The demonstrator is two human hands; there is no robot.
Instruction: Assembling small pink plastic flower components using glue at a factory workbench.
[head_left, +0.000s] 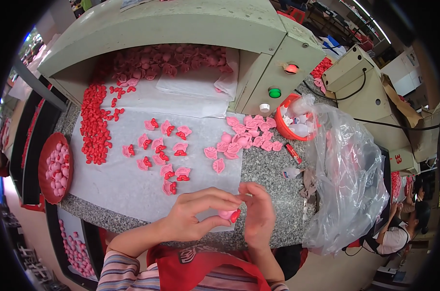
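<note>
My left hand (193, 216) pinches a small pink moulded piece (225, 214) with a red bow-shaped part (235, 216) on it. Close beside it, my right hand (259, 218) is loosely curved, its fingertips near the left fingertips; nothing shows in it. On the white sheet (118, 184) beyond my hands lie several pink shell-like pieces (182, 171) with red bows. A heap of flat pink pieces (249, 132) lies to the right, and many loose red bows (95, 128) are spread at the left.
A pale green metal machine (181, 29) with knobs stands behind the sheet, pink pieces inside its opening. At left is a red bowl (44, 182) of pink balls. A red basket (284, 121), a small bottle (292, 172) and a clear plastic bag (346, 179) are at right. Another person (397, 235) sits far right.
</note>
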